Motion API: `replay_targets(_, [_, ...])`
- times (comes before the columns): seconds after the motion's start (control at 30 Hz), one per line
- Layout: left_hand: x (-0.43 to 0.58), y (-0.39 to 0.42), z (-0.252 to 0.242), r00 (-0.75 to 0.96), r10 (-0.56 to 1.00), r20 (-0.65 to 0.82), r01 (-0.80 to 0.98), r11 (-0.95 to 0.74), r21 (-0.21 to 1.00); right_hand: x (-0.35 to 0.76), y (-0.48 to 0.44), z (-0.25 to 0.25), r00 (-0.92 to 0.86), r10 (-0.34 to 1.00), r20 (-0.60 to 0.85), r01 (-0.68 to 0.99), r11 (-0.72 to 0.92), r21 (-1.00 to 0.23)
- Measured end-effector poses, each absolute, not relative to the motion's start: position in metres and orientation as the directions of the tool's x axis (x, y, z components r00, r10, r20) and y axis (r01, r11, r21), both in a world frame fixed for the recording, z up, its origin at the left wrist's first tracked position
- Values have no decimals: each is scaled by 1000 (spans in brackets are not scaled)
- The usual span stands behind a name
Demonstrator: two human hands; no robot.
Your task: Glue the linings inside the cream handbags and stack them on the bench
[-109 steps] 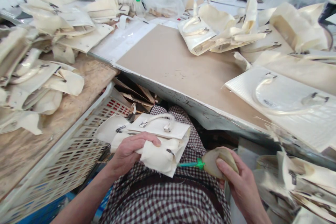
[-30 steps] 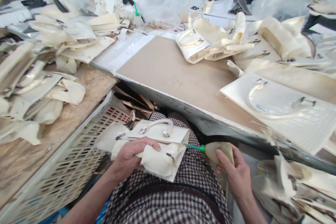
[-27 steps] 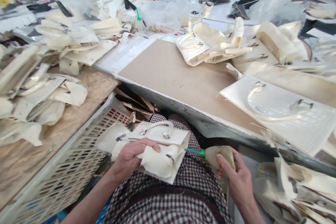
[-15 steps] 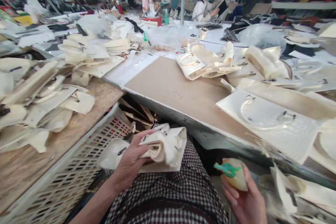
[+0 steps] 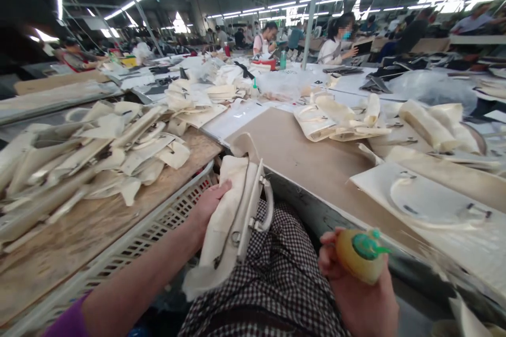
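A cream bag piece (image 5: 229,210) with a curved handle and a dark zipper line stands tilted above the checkered apron. My left hand (image 5: 209,205) grips its left side, thumb on the near face and the other fingers hidden behind. Held in my right hand (image 5: 351,284), low on the right, is a yellowish glue bottle (image 5: 358,255) with a green cap, its nozzle pointing right. The bottle and the bag piece are well apart.
Cream pieces (image 5: 103,142) are heaped on the wooden table at left, above a white plastic basket (image 5: 158,245). A brown-topped table (image 5: 276,137) runs ahead, with more bag pieces (image 5: 427,195) at right. Several people sit in the background.
The bag piece has turned from lying flat to tilted up, its handle now at the right. My right hand has rotated the bottle, so its green nozzle points right instead of left. The view has tilted up.
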State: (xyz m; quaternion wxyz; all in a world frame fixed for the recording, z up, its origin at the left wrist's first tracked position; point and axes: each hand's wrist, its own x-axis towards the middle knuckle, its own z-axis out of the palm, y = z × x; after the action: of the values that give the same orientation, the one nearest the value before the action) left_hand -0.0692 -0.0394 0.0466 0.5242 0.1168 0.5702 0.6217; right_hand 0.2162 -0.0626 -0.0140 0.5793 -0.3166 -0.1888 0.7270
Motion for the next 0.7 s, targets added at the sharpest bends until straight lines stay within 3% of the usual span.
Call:
replay_targets(0.13, [-53,-63,58,-371,748,-551,-621,241,746,191,-55,-6,-42,974,-223,-786,-170,-594])
replay_targets(0.37, [-29,-98,59,-503,659,-559,-763,-34,646,167,-61,5,-19,993,-118,-839,-80,-538])
replay_targets(0.57, [-22,-70,35,-553,564,-613,-824,-261,503,143,-67,1,-58,991,-122,-783,-121,-611])
replay_targets(0.7, [-15,-54,19,-542,573,-615,-836,-292,465,120,-51,0,-38,987,-154,-719,-134,-682])
